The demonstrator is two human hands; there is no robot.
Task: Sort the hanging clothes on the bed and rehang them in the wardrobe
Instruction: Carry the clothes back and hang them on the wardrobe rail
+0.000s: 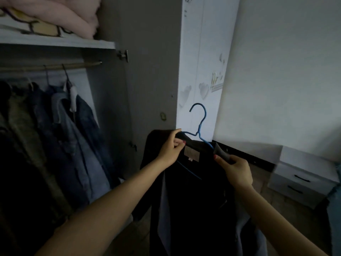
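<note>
A dark garment [193,196] hangs from a blue hanger [200,122] held in front of me, to the right of the open wardrobe. My left hand [170,148] grips the garment's left shoulder over the hanger arm. My right hand [235,171] pinches the collar on the right side. The hanger's hook points up, free of the rail. The wardrobe rail [51,66] at upper left carries several hung clothes, among them denim jackets [73,137].
The open wardrobe door [144,80] stands between the rail and the garment. Folded pink bedding [60,17] lies on the shelf above the rail. A white drawer unit [302,176] stands at the right against the wall.
</note>
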